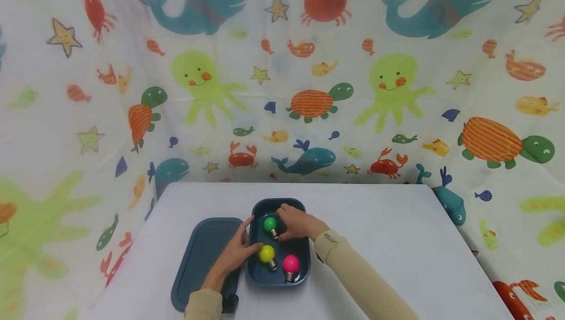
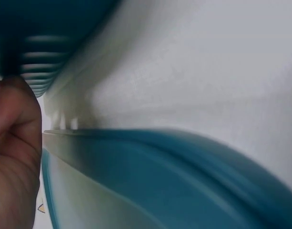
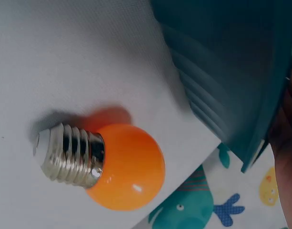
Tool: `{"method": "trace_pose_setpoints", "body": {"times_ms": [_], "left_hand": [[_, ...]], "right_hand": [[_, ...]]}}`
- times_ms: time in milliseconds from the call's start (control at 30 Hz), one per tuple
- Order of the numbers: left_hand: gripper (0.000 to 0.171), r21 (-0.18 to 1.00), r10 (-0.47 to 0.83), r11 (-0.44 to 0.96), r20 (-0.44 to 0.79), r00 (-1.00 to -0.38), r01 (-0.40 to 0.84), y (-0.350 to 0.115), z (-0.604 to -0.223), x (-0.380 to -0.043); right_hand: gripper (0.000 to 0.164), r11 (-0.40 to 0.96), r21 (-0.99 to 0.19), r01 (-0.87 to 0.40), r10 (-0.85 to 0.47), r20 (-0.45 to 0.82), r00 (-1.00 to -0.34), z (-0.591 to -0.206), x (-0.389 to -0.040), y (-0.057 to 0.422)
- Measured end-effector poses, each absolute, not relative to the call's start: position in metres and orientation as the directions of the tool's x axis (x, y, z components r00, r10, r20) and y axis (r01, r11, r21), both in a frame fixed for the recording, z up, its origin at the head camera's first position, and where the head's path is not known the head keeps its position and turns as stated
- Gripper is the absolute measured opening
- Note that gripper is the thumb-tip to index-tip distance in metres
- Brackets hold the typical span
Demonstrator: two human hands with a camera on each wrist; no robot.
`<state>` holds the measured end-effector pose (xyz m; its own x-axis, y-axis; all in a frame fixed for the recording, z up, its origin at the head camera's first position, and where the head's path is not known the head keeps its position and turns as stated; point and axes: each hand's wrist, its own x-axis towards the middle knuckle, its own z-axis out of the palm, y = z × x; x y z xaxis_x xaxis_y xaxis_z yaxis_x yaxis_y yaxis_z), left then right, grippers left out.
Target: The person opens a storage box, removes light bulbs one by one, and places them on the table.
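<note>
Beige sleeves [image 1: 366, 281] lie nearest the camera, and from them we follow two bare hands to a dark blue box [image 1: 275, 284], our landmark. At the left side of the box we find the left hand [image 1: 234, 254], thumb and forefinger extended and spread wide apart; the thumb reaches over the rim beside a yellow bulb, and the hand rests against the box. Above the far right part of the box we see the right hand [image 1: 296, 222], its fingers bent downward inside the rim and its thumb beside the metal base of a green bulb; we cannot tell how far the fingers close or whether they hold anything.

Inside the box we count three visible bulbs: the green bulb [image 1: 270, 224] toward the far end, the yellow bulb [image 1: 267, 254] near the left wall, and a pink bulb [image 1: 291, 265] in the near right corner, its base toward us. Outside the box, in the right wrist view, we note an orange bulb [image 3: 129, 167] on its side, apart from the ribbed outer wall.

Just left of the box we mark a flat blue tray [image 1: 205, 256] on a white table [image 1: 375, 241]. Beyond the box we see a cloth [image 1: 273, 75] printed with sea animals.
</note>
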<state>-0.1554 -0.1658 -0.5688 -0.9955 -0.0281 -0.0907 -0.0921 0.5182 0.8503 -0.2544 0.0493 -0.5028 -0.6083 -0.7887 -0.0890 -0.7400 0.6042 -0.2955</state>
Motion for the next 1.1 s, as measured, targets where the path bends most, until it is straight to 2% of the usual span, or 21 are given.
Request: {"method": "trace_pose_setpoints", "body": {"times_ms": [200, 567, 1100], "left_hand": [[0.082, 0.842, -0.033, 0.53, -0.093, -0.995, -0.096, -0.162, -0.569, -0.159], [0.082, 0.84, 0.002, 0.537, -0.095, -0.995, -0.079, -0.154, -0.574, -0.157], [0.082, 0.845, -0.025, 0.525, -0.098, -0.995, -0.096, -0.163, -0.568, -0.156]], "right_hand": [[0.061, 0.613, -0.287, -0.736, -0.782, -0.087, -0.618, -0.512, -0.259, 0.05], [0.069, 0.629, -0.2, -0.751, -0.777, -0.13, -0.616, -0.524, -0.261, 0.046], [0.068, 0.613, -0.204, -0.763, -0.79, -0.125, -0.601, -0.52, -0.26, 0.032]]}}
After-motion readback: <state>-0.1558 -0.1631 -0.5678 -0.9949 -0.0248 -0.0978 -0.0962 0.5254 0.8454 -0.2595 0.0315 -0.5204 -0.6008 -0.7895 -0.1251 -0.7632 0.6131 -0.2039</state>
